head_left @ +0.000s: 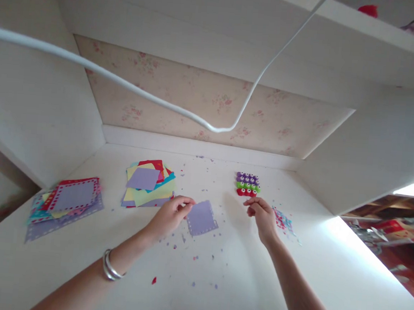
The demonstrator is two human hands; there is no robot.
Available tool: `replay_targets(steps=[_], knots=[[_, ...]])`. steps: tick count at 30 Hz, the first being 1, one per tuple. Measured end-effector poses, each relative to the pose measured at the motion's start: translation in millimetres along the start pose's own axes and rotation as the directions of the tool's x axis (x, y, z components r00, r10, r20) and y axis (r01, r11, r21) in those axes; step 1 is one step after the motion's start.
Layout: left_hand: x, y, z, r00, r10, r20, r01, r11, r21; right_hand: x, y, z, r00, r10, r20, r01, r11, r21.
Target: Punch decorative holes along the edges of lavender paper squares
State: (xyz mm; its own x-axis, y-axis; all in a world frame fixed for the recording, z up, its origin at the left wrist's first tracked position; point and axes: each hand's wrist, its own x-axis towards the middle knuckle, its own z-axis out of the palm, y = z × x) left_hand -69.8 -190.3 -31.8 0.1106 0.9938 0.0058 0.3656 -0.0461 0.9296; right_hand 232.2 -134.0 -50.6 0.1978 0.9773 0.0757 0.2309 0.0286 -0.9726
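Near edge of white desktop [235,291]: one red scrap [154,280], a few lilac dots around it. Two silver bangles [111,266] on left wrist. More small scraps [175,246] scattered just short of the sheet.

Lilac sheet [202,219] lies mid-desk between the hands, slightly rotated, small cutouts along its near and right edges. Left hand [174,210] is at its far left corner, thumb and index close together at the edge; can't tell from this angle whether they're clamped on it. Right hand [261,216] is clear of the sheet, to its right: fingers loosely bent, thumb and index a bit apart, nothing visible between them.

Just right of that hand: pile of red, blue and pink confetti [283,220]. Far left: stack of edge-punched sheets [70,199], lilac square on top. Beyond left hand: loose mixed-color paper stack [149,186], also topped with lilac. Past right fingertips: block of small punches [248,184], red row nearest, then green, then two purple. Back: floral wallpaper [221,101].
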Motion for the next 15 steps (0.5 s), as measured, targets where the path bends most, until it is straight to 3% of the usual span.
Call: replay_targets(steps=[3, 6, 9, 12, 15], knots=[[21, -2, 12.2, 0.991, 0.129, -0.039, -0.124, 0.987, 0.103, 21, 7, -15, 0.998, -0.011, -0.054, 0.002, 0.985, -0.171], [22, -14, 23.2, 0.972, 0.233, -0.028, -0.218, 0.939, 0.265, 37, 12, -1, 0.986, -0.117, 0.118, 0.16, 0.855, -0.493], [7, -22, 33.5, 0.948, 0.306, 0.091, -0.314, 0.845, 0.433, 58, 7, 40, 0.911, -0.207, 0.356, 0.393, 0.699, -0.597], [-8, -24, 39.8, 0.943, 0.271, 0.192, -0.333, 0.776, 0.536, 88, -6, 99, 0.81, -0.253, 0.529, 0.557, 0.613, -0.56], [-13, -29, 39.8, 0.949, 0.233, 0.213, -0.315, 0.753, 0.577, 118, -19, 160, 0.717, -0.259, 0.648, 0.672, 0.505, -0.542]])
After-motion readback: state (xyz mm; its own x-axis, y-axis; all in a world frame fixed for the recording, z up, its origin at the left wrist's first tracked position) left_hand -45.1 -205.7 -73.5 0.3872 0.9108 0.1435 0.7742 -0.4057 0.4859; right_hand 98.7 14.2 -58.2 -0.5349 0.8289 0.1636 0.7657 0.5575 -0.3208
